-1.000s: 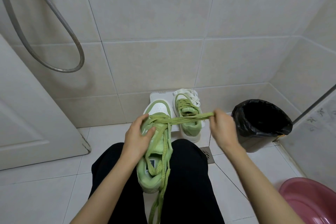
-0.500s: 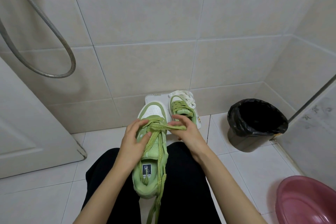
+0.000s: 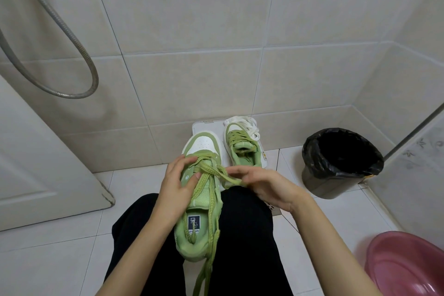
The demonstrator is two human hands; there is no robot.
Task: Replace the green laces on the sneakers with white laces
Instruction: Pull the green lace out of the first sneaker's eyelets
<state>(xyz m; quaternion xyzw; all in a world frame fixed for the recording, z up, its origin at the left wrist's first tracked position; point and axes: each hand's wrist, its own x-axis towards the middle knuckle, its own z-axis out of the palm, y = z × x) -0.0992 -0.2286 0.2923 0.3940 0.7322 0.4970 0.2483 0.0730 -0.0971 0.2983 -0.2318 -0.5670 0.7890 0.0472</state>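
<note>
Since a second ago the right hand (image 3: 266, 187) has come back in, now pinching a slack loop of green lace (image 3: 223, 175) beside the sneaker (image 3: 204, 143) that the left hand (image 3: 177, 185) grips; white laces (image 3: 247, 125) lie beyond both hands, behind the other sneaker (image 3: 242, 151).

Bare arms over black trousers.
The left grip (image 3: 176, 182) and right grip (image 3: 270, 187) are uncovered, as are both forearms (image 3: 336, 247) down to the lower edge of view; the legs wear loose, plain, matte black trousers (image 3: 247, 235).
</note>
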